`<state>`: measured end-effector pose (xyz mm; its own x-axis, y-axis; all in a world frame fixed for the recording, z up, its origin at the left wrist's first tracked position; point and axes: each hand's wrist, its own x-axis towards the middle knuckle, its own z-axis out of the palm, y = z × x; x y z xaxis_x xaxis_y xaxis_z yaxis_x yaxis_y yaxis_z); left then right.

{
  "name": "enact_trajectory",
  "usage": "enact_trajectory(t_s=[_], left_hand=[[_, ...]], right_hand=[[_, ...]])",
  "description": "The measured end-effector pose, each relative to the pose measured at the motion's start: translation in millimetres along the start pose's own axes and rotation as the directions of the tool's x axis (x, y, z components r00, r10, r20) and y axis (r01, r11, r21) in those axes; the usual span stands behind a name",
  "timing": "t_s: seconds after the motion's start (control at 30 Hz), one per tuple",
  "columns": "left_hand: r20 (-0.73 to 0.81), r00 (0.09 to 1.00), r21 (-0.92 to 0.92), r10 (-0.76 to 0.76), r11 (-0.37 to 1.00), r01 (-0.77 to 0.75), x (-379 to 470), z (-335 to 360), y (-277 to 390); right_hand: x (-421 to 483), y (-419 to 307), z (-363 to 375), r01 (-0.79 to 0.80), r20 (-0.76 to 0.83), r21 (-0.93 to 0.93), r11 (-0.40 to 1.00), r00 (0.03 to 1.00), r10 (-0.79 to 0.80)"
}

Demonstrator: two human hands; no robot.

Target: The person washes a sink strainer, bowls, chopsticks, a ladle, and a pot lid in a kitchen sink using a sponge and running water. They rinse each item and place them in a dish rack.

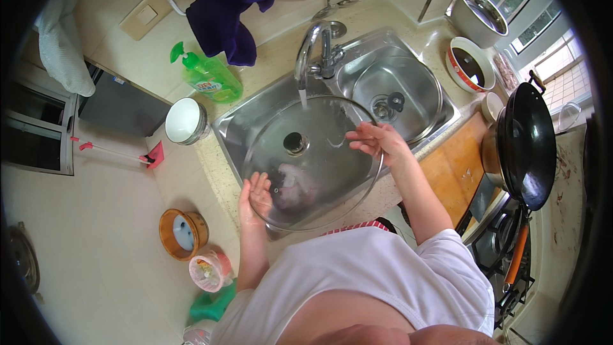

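Observation:
A large round glass pot lid (335, 177) with a metal rim and a black knob (295, 143) spans the left basin of the steel sink (230, 127). My left hand (257, 197) grips its near left rim, palm up. On the opposite side, my right hand (379, 142) supports the rim with fingers spread over the glass. Water runs from the chrome faucet (313, 50) onto the lid's far part. Through the glass a pale, blurred item (294, 184) shows in the basin. A second glass lid (421, 120) rests in the right basin.
Stacked white bowls (183, 120) and a green soap pump bottle (213, 79) stand left of the sink. At right are a bowl of dark liquid (469, 64), a wooden cutting board (450, 172), a black wok (529, 148) and a gas stove (503, 249). A purple cloth (230, 14) hangs behind.

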<state>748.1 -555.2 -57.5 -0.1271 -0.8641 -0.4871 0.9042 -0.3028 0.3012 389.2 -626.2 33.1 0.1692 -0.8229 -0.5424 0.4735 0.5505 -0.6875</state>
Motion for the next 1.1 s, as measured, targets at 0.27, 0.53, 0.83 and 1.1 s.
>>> enact_trajectory(t_s=[0.27,0.53,0.83,1.1], left_hand=[[-0.053,0.999,0.641,0.008,0.767,0.028,43,41,-87],[0.714,0.700,0.688,0.022,-0.207,-0.695,94,121,-219],[0.438,0.732,0.545,-0.523,-0.493,-0.678,142,189,-302],[0.537,0.581,0.501,-0.611,-0.322,-0.803,154,191,-300]], right_hand=[[-116,-56,-16,0.338,-0.198,-0.306,0.890,0.892,-0.407],[-202,-101,-47,0.560,-0.398,-0.505,0.657,0.524,-0.753],[-230,-123,-73,0.658,-0.507,-0.527,0.539,0.265,-0.820],[-230,-129,-80,0.678,-0.533,-0.530,0.510,0.202,-0.822]])
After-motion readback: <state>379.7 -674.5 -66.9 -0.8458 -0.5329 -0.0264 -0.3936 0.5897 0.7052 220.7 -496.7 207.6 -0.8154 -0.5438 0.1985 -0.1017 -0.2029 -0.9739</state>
